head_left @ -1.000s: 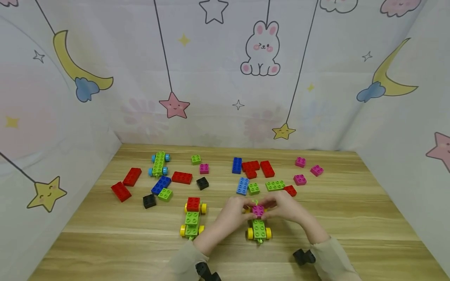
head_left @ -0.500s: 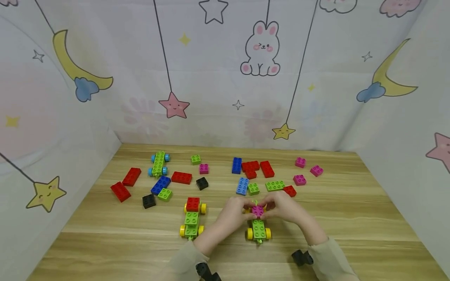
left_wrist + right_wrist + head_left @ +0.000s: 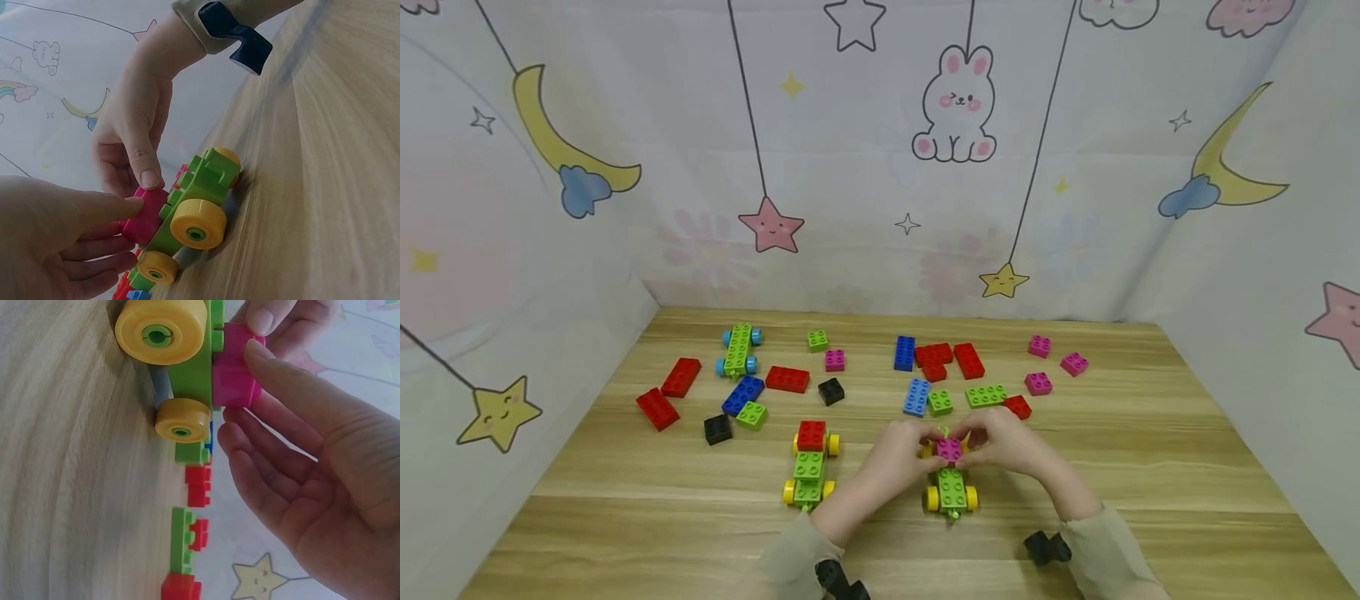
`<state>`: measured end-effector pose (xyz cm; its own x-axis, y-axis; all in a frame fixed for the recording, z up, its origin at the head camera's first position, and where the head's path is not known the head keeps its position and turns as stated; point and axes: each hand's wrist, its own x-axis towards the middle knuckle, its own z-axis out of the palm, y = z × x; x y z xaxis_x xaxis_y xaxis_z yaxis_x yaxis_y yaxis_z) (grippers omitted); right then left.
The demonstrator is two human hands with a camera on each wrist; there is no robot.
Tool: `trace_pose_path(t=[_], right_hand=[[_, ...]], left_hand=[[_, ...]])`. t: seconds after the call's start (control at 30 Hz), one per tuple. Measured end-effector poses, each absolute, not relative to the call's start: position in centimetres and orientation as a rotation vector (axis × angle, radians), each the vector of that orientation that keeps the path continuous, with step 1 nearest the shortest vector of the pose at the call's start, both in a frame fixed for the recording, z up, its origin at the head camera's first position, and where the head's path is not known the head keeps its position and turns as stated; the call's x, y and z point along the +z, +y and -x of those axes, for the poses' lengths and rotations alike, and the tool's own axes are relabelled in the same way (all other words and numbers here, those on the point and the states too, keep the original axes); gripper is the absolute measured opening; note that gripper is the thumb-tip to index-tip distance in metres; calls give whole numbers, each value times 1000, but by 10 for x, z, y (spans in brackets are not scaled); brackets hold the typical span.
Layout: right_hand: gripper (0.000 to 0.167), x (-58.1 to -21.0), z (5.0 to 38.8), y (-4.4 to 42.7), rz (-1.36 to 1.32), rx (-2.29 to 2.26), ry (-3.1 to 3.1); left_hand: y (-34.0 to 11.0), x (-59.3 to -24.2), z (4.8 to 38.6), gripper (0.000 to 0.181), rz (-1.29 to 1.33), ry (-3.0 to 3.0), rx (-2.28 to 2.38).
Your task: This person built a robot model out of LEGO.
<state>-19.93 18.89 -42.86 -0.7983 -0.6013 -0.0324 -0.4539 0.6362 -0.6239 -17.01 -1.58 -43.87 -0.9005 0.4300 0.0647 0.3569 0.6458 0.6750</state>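
A pink building brick [image 3: 949, 451] sits on the studs of a green toy-car base [image 3: 952, 490] with yellow wheels, toward its far end. My left hand [image 3: 898, 457] pinches this brick from the left, its thumb on the brick in the left wrist view. From the other side my right hand [image 3: 1011, 443] pinches it too, and the right wrist view shows the right thumb [image 3: 275, 369] against the pink face. The brick appears to rest against the base's top. To the left stands a second green car [image 3: 808, 492] with yellow wheels, bearing a red brick [image 3: 812, 436] and a green brick [image 3: 808, 466].
A green base with blue wheels [image 3: 740, 350] is at the back left of the wooden table [image 3: 625, 533]. Loose red, blue, green, black and pink bricks lie across the back, including a long green brick [image 3: 986, 396] and a red one [image 3: 1018, 407] close behind my right hand.
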Motion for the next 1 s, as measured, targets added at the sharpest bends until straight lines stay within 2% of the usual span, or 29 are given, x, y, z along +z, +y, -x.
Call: trace_pose_path(t=[0.3,0.67,1.0], right_hand=[[42,-417,199,202,846,-958,2633],[35,-413,213,237,744,-1012,2815],[34,-410,236,247,817,-851,2966]], left_hand=[[-17,-436,170,40,-609,2714,1104],[-18,-438,169,38,-646,2724,1062],[-18,-439,169,38,-638,2724,1082]])
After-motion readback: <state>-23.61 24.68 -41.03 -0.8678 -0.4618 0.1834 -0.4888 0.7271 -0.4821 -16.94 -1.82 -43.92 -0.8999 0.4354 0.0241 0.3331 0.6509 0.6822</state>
